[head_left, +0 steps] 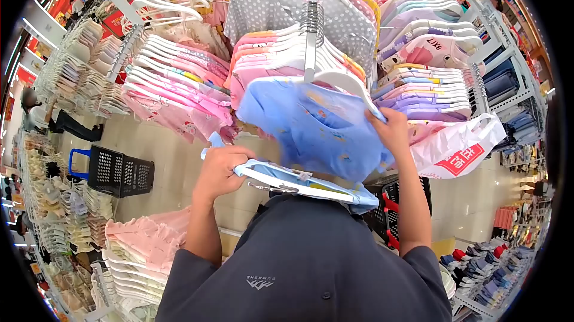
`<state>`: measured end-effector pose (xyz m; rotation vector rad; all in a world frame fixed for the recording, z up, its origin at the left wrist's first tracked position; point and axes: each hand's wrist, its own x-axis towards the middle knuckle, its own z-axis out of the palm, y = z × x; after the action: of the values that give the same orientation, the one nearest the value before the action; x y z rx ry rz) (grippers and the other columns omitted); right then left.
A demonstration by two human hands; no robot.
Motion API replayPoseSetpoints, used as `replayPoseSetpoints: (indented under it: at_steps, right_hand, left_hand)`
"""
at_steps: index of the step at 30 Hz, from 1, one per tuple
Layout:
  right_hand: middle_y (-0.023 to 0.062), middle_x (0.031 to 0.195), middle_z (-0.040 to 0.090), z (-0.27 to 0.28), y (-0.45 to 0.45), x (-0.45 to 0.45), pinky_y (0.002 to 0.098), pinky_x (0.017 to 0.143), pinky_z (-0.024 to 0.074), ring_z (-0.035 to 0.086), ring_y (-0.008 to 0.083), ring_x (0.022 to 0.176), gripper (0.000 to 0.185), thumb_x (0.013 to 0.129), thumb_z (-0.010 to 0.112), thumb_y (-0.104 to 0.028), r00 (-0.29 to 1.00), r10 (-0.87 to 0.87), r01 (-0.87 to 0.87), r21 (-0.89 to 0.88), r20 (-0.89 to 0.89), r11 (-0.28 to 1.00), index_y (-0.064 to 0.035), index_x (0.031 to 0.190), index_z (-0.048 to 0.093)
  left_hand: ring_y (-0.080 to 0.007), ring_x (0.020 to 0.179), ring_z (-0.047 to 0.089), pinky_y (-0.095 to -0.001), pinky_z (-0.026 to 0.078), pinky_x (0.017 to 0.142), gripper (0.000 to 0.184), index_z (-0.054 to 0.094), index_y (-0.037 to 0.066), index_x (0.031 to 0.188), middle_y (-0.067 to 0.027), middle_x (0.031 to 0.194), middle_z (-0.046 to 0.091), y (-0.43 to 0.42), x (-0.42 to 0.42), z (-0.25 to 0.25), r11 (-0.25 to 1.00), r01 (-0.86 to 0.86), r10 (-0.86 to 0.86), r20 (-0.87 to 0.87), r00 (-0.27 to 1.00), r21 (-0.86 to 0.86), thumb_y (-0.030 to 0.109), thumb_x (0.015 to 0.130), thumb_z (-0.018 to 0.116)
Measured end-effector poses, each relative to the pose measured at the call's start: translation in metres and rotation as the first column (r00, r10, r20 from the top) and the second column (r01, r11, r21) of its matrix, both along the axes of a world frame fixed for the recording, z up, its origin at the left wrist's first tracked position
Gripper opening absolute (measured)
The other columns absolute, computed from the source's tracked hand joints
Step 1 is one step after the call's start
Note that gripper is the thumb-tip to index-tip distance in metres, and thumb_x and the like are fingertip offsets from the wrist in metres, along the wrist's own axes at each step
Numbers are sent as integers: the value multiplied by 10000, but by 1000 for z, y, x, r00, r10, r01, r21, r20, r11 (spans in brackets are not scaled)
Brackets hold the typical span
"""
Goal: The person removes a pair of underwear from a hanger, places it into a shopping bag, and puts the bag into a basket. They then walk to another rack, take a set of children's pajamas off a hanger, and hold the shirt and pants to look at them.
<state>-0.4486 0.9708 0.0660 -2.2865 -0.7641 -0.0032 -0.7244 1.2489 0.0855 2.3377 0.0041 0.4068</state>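
My left hand is closed on a light blue garment on a white hanger, held flat close to my waist with its metal hook toward me. In front of me a blue patterned shirt hangs on another white hanger at the end of the middle rack's arm. My right hand grips the right shoulder of this shirt, where the hanger's end shows. The shirt's lower part is blurred, and its hook is partly hidden.
Pink shirts hang to the left, purple and white ones to the right. A white plastic bag hangs at the right rack. A black shopping basket stands on the floor at left; another dark basket with red handles is beside me.
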Motion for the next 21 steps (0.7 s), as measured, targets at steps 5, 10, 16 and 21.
replayPoseSetpoints:
  at_steps: [5,10,16,21]
  right_hand:
    - [199,674,606,-45,56,22,422,596,458,599,377,636,356,822,677,-372,991,113,-117,64,66,991,-21,765,660]
    - [189,916,666,-48,53,20,409,748,490,641,343,858,332,818,681,-311,979,147,-141,-56,141,988,-49,1022,680]
    - [135,1007,665,25,-9,-48,351,812,484,640,255,921,345,798,714,-204,850,491,-457,197,-189,867,-10,1074,643]
    - [43,690,558,-19,-38,-51,265,633,428,508,108,674,122,763,589,32,861,344,-325,116,-375,939,-1,868,641]
  left_hand:
    - [-259,590,607,-323,442,519,53,649,31,702,-75,767,673,1,-7,-5,996,-87,87,-6,996,-7,58,656,640]
    - [-290,566,586,-326,426,506,57,649,31,706,-98,714,646,6,-4,-16,988,-155,155,-19,988,-11,55,657,633]
    - [-313,534,523,-351,395,498,41,620,35,695,-124,618,543,6,11,-23,969,-245,244,-25,970,-45,45,656,627]
    - [-210,502,496,-323,376,495,79,610,16,697,-105,583,511,4,32,-19,984,-138,123,-131,984,-113,80,728,643]
